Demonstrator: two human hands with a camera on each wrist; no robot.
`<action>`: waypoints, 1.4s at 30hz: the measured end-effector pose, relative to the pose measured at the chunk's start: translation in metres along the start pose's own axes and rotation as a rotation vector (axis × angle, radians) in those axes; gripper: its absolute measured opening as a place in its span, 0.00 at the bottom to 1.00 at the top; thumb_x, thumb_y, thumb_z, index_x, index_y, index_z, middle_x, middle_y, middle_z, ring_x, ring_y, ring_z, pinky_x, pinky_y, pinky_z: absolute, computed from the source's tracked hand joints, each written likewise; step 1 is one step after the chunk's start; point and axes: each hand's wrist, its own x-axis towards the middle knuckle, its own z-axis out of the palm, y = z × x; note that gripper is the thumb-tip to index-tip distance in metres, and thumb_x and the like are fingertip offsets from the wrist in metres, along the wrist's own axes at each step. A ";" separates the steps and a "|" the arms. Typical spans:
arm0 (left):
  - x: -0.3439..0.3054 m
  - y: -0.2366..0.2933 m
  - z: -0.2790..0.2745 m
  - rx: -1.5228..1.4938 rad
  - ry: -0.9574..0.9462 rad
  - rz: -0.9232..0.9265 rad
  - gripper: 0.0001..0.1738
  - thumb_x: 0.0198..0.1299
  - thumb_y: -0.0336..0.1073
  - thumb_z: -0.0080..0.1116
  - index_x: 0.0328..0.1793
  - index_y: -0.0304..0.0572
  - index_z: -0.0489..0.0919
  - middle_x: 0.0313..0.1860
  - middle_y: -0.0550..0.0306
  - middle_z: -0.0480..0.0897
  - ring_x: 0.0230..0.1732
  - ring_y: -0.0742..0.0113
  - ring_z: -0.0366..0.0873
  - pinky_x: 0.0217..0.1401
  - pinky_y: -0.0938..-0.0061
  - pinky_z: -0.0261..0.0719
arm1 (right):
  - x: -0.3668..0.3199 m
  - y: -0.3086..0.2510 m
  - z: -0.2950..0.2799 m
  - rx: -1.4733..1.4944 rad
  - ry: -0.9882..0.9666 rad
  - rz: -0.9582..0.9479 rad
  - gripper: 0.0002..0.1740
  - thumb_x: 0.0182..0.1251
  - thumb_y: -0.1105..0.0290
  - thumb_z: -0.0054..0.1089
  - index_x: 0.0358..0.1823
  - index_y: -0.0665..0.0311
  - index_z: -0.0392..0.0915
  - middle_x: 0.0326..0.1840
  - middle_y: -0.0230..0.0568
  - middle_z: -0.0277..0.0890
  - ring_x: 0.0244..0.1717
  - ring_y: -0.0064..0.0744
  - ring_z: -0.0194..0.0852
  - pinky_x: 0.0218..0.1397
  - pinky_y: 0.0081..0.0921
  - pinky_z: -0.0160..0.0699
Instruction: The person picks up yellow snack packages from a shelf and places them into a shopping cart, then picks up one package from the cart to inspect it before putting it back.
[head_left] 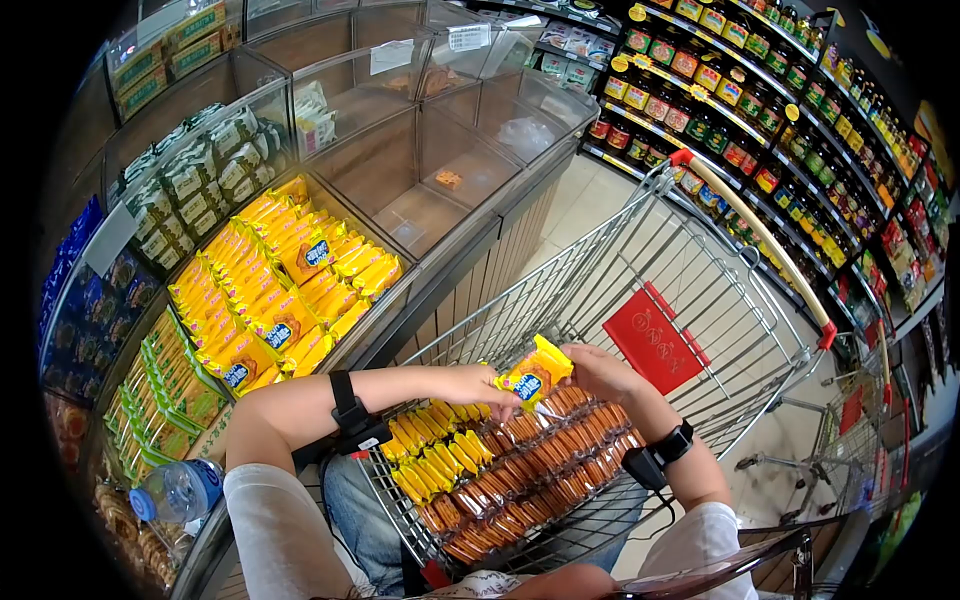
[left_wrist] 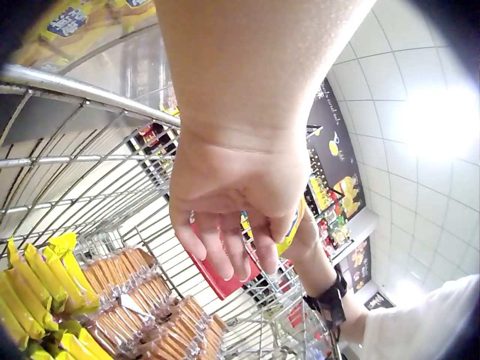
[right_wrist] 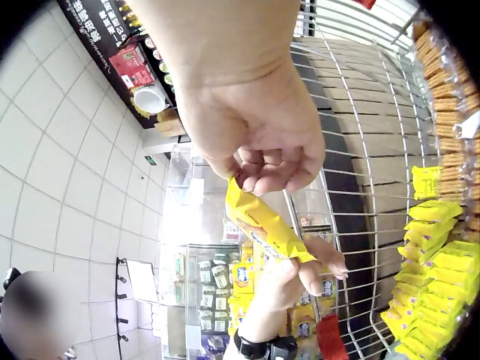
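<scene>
A yellow snack packet (head_left: 538,372) with a blue label is held between both hands, over the shopping cart (head_left: 480,345). My left hand (head_left: 478,385) pinches its lower left end, the other fingers loosely bent in the left wrist view. At the opposite end, my right hand (right_wrist: 251,127) pinches the packet's corner between thumb and curled fingers. Below lie rows of clear-wrapped brown biscuits (head_left: 530,470), which fill most of the cart's near part. Several yellow packets (head_left: 435,455) like the held one stand in rows at their left.
A display bin of yellow packets (head_left: 285,285) is at the left, beside bins of green-and-white packets (head_left: 200,175). A water bottle (head_left: 178,490) lies near the bin edge. Shelves of jars (head_left: 720,75) stand behind, and another cart (head_left: 850,430) is at the right.
</scene>
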 end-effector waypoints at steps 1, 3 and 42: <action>0.001 -0.002 -0.001 -0.019 0.003 0.017 0.21 0.60 0.48 0.44 0.30 0.37 0.79 0.29 0.59 0.80 0.32 0.72 0.76 0.42 0.78 0.72 | 0.001 0.001 -0.001 0.000 0.000 0.000 0.17 0.66 0.60 0.41 0.45 0.66 0.69 0.42 0.34 0.71 0.42 0.24 0.68 0.47 0.22 0.66; 0.002 -0.004 -0.002 -0.052 0.002 -0.007 0.20 0.61 0.46 0.44 0.30 0.37 0.79 0.29 0.59 0.79 0.35 0.72 0.75 0.44 0.78 0.71 | 0.004 0.005 -0.005 -0.057 0.159 -0.043 0.15 0.66 0.60 0.42 0.46 0.62 0.68 0.40 0.30 0.70 0.41 0.21 0.67 0.46 0.22 0.65; 0.005 -0.020 0.007 1.340 -0.321 -0.518 0.16 0.48 0.43 0.53 0.40 0.43 0.79 0.41 0.55 0.78 0.43 0.57 0.74 0.38 0.55 0.70 | 0.221 -0.167 0.181 -1.421 0.241 -1.217 0.15 0.51 0.74 0.54 0.42 0.65 0.73 0.38 0.43 0.71 0.42 0.44 0.65 0.46 0.31 0.65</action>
